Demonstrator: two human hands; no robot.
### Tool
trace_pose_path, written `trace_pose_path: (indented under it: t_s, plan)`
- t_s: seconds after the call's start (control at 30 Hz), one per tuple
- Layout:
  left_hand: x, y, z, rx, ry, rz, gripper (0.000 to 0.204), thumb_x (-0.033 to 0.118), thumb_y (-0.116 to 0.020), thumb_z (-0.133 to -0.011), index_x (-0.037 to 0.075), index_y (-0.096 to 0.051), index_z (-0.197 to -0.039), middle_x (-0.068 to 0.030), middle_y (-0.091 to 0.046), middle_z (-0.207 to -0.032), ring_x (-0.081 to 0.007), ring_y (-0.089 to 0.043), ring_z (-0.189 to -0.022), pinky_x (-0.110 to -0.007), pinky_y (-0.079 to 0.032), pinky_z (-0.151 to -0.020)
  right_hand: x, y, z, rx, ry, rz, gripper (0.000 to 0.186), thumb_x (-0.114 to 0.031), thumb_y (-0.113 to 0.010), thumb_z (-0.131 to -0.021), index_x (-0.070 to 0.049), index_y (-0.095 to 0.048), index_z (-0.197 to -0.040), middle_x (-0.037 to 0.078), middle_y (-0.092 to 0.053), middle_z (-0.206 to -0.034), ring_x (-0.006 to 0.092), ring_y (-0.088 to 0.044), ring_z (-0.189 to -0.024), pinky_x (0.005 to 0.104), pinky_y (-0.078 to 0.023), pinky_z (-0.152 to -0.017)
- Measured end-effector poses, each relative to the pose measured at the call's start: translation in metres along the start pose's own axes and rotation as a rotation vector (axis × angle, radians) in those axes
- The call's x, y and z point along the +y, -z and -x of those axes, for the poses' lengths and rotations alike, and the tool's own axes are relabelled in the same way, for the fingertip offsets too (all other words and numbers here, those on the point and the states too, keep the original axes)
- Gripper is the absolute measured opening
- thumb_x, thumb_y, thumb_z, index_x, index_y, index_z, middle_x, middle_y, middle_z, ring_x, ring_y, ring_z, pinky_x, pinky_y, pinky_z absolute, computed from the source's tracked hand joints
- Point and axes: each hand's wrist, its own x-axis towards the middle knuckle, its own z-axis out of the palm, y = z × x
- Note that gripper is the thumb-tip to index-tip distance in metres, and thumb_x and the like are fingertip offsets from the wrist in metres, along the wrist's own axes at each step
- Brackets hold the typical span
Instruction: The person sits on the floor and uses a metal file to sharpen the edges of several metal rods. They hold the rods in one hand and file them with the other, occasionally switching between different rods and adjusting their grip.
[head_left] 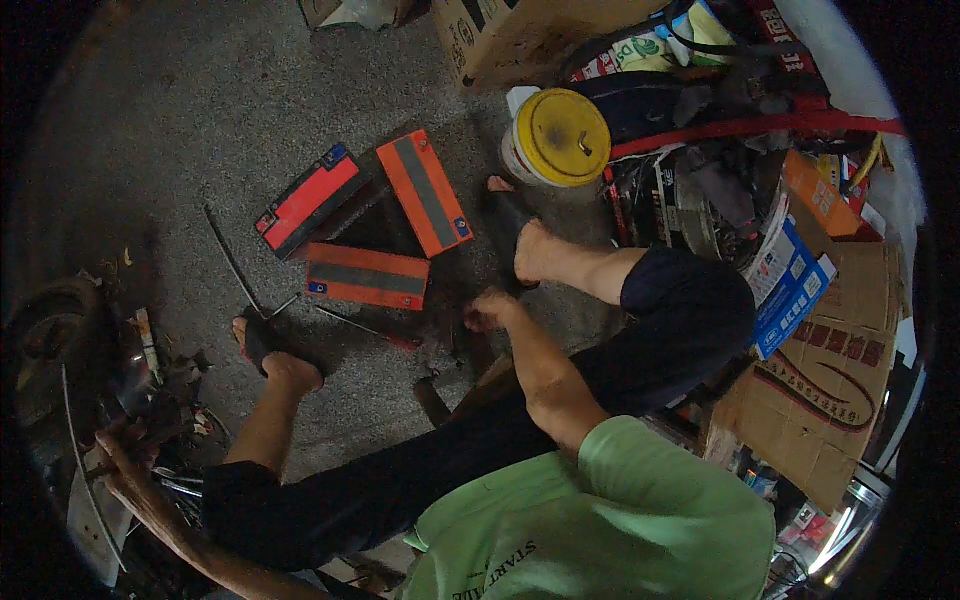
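My right hand [488, 311] is closed, its fingers curled, low between my knees; whatever it may hold is lost in the dark. Far to the left, my left hand [128, 462] reaches among tools and metal pieces, fingers apart as far as the dimness shows. On the floor ahead lie two orange batteries with grey bands, one upper [424, 192] and one lower [368, 276]. A red battery [310, 202] rests at an angle beside them. A screwdriver [368, 328] with a red handle lies just left of my right hand. Beyond it is a bent metal rod [236, 268].
A white bucket with a yellow lid [562, 137] stands beyond my right foot. Cardboard boxes [540, 40], bags and flattened cardboard [815, 400] crowd the right side. A tyre [55, 325] and scattered scrap lie at left. My feet stand on either side of the batteries.
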Motion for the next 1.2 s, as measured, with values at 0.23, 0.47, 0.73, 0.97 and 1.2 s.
trace_pose_path:
  t_s: [0.23,0.47,0.73,0.97,1.2]
  plan:
    - [-0.021,-0.001,-0.023,0.023,0.017,0.029,0.059,0.055,-0.042,-0.099,0.004,-0.060,-0.121,-0.0117,-0.071,-0.094,-0.0204,-0.067,-0.078,-0.032,-0.053,-0.066,0.052,-0.007,-0.081,0.492,0.163,0.262,0.055,-0.044,-0.070,-0.076,-0.006,-0.064,-0.116,0.018,-0.066,-0.112,0.0344,-0.061,-0.104,0.0409,-0.050,-0.087]
    - [-0.029,0.007,-0.017,-0.028,-0.001,-0.004,0.059,0.055,-0.041,-0.099,0.003,-0.060,-0.121,-0.0135,-0.071,-0.093,-0.0193,-0.068,-0.076,-0.032,-0.054,-0.067,0.038,-0.026,-0.063,0.773,0.515,0.509,0.062,-0.055,-0.071,-0.074,-0.005,-0.067,-0.110,0.021,-0.066,-0.108,0.0406,-0.063,-0.101,0.0445,-0.051,-0.089]
    - [0.001,-0.001,-0.004,-0.048,0.038,0.061,0.056,0.052,-0.049,-0.098,0.003,-0.057,-0.124,-0.0130,-0.065,-0.105,-0.0219,-0.065,-0.091,-0.035,-0.054,-0.076,-0.007,-0.035,-0.007,0.850,0.485,0.675,0.058,-0.042,-0.080,-0.066,-0.003,-0.067,-0.106,0.019,-0.068,-0.098,0.0384,-0.065,-0.092,0.0430,-0.054,-0.080]
    - [0.030,-0.032,0.028,-0.005,-0.112,0.157,0.047,0.043,-0.046,-0.101,0.001,-0.060,-0.117,-0.0117,-0.066,-0.092,-0.0193,-0.064,-0.080,-0.031,-0.050,-0.071,-0.100,-0.042,0.114,0.208,0.071,1.185,0.018,-0.019,-0.070,-0.072,0.000,-0.071,-0.072,0.016,-0.069,-0.073,0.0287,-0.069,-0.070,0.0409,-0.054,-0.063]
    - [0.040,-0.031,0.036,0.075,-0.239,0.025,0.050,0.043,-0.049,-0.100,-0.004,-0.063,-0.108,-0.0112,-0.064,-0.083,-0.0195,-0.056,-0.073,-0.035,-0.043,-0.067,-0.154,-0.116,0.172,-0.186,0.386,0.935,0.011,-0.011,-0.069,-0.077,0.000,-0.070,-0.077,0.010,-0.068,-0.068,0.0202,-0.066,-0.060,0.0360,-0.051,-0.053]
